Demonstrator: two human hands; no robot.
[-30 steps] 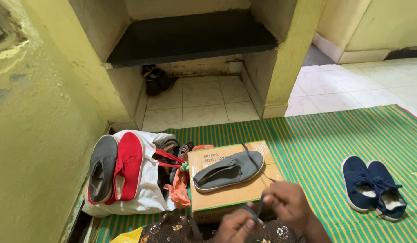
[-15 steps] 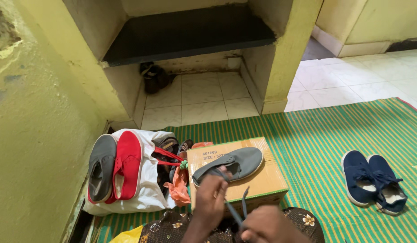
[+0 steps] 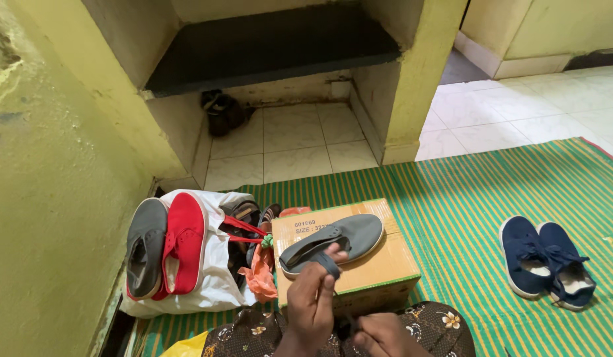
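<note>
Since the earlier frames the left hand has risen from the lap toward the box, and now pinches a dark lace at the near edge of the grey shoe. That shoe lies on its side on top of the cardboard box, which sits on the green striped mat.

Left of the box, a white bag carries a red shoe and a second grey shoe, side by side. A pair of navy shoes stands well apart on the right of the mat.

The left hand's thumb and fingers are closed on the lace, holding it up just above the shoe's opening. The right hand sits low over the floral lap, fingers curled; it seems to grip the lace's lower end, but I cannot tell for certain.

To do this well, I judge the lace should stay taut and flat between both hands, and the shoe steady on the box.
</note>
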